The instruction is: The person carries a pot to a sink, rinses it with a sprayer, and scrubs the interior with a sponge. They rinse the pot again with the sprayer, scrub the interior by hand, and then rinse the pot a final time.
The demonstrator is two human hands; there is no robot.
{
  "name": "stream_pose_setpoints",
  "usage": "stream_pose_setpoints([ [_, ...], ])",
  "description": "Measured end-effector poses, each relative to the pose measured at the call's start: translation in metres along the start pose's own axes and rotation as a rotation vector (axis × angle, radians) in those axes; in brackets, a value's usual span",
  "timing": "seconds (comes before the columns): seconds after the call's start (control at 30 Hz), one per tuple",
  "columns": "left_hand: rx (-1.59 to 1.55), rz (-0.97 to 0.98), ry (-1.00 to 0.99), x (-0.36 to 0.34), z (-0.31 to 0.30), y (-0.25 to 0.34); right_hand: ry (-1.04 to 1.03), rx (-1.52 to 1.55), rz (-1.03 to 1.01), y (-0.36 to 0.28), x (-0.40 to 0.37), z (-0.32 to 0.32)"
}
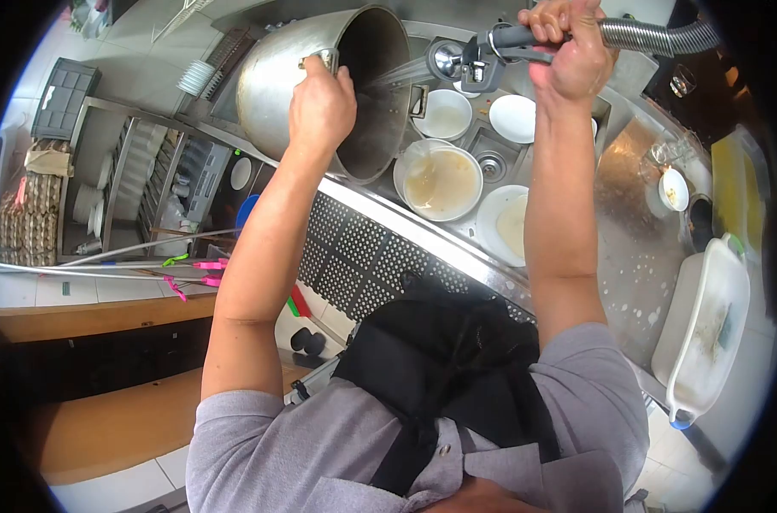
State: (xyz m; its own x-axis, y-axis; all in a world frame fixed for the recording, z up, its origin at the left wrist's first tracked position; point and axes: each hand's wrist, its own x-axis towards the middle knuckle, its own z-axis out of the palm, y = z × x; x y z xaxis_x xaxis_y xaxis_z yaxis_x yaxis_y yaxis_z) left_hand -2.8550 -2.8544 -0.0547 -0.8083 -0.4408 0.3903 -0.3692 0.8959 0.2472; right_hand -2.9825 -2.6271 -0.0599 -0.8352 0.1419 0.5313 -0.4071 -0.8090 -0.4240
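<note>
A large metal stockpot [273,90] lies tilted on its side at the sink, its mouth facing right. My left hand [322,109] is closed around the pot's side handle. Up at the right, my right hand [572,51] grips a pre-rinse spray nozzle [491,58], fingers wrapped round its handle and lever. Water sprays from its head into the pot's mouth. Below the nozzle, a bowl of cloudy liquid [444,184] and several white bowls and plates [514,118] sit in the metal sink around the drain [491,165].
A ribbed metal hose [658,38] runs right from the nozzle. At the right stand a white tub [709,329] and a small bowl with scraps [673,190]. Left are shelves of dishes [136,171], egg trays [29,218] and long poles [106,267]. A perforated black mat [346,239] covers the floor.
</note>
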Motion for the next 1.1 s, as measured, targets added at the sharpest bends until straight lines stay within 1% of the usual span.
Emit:
stream_pose_setpoints([
  [0.03, 0.019, 0.005, -0.014, 0.001, 0.004, 0.005, 0.015, 0.001, 0.014, -0.002, -0.001, 0.001],
  [0.07, 0.037, 0.012, -0.027, 0.003, 0.007, 0.01, -0.027, 0.025, 0.017, -0.002, -0.002, -0.002],
  [0.1, 0.034, 0.018, -0.031, 0.005, 0.008, 0.013, -0.023, 0.019, 0.014, -0.002, -0.002, -0.004],
  [0.17, 0.051, 0.047, -0.004, 0.008, 0.011, 0.016, -0.088, -0.018, -0.019, -0.004, -0.005, -0.007],
  [0.2, 0.065, 0.073, -0.002, 0.013, 0.015, 0.012, -0.046, 0.014, 0.032, -0.007, -0.007, -0.004],
  [0.23, 0.062, 0.083, -0.01, 0.017, 0.017, 0.01, -0.036, 0.006, 0.027, -0.009, -0.008, -0.003],
  [0.33, 0.101, 0.135, 0.017, 0.027, 0.022, 0.01, -0.022, 0.051, 0.128, -0.014, -0.012, -0.003],
  [0.37, 0.099, 0.138, 0.014, 0.029, 0.022, 0.012, -0.019, 0.048, 0.127, -0.015, -0.014, -0.005],
  [0.5, 0.111, 0.151, -0.004, 0.035, 0.023, 0.014, -0.077, 0.109, 0.212, -0.014, -0.024, -0.006],
  [0.57, 0.123, 0.163, -0.004, 0.037, 0.023, 0.016, -0.073, 0.063, 0.208, -0.012, -0.027, -0.003],
  [0.6, 0.118, 0.159, -0.014, 0.038, 0.023, 0.016, -0.006, 0.034, 0.202, -0.011, -0.028, 0.0],
  [0.63, 0.111, 0.154, -0.023, 0.039, 0.022, 0.016, -0.004, 0.036, 0.204, -0.006, -0.029, -0.001],
  [0.7, 0.098, 0.162, -0.024, 0.041, 0.021, 0.014, 0.067, -0.206, 0.034, 0.003, -0.029, -0.002],
  [0.73, 0.085, 0.172, -0.025, 0.043, 0.02, 0.012, -0.004, -0.192, -0.004, 0.0, -0.025, -0.007],
  [0.77, 0.087, 0.173, -0.023, 0.044, 0.019, 0.01, -0.004, -0.189, -0.005, -0.003, -0.02, -0.008],
  [0.83, 0.068, 0.167, -0.027, 0.045, 0.017, 0.006, -0.039, 0.197, 0.19, -0.011, -0.013, -0.009],
  [0.87, 0.069, 0.169, -0.029, 0.044, 0.015, 0.005, -0.034, 0.274, 0.221, -0.015, -0.012, -0.006],
  [0.9, 0.076, 0.165, -0.044, 0.044, 0.014, 0.005, -0.034, 0.275, 0.219, -0.019, -0.011, -0.001],
  [1.0, 0.085, 0.166, -0.05, 0.041, 0.007, 0.002, -0.083, 0.089, 0.011, -0.021, -0.011, 0.014],
  [1.03, 0.082, 0.172, -0.045, 0.04, 0.006, 0.001, -0.084, 0.091, 0.009, -0.018, -0.009, 0.012],
  [1.1, 0.073, 0.173, -0.049, 0.043, 0.004, -0.004, -0.162, 0.117, -0.101, -0.012, -0.006, 0.011],
])
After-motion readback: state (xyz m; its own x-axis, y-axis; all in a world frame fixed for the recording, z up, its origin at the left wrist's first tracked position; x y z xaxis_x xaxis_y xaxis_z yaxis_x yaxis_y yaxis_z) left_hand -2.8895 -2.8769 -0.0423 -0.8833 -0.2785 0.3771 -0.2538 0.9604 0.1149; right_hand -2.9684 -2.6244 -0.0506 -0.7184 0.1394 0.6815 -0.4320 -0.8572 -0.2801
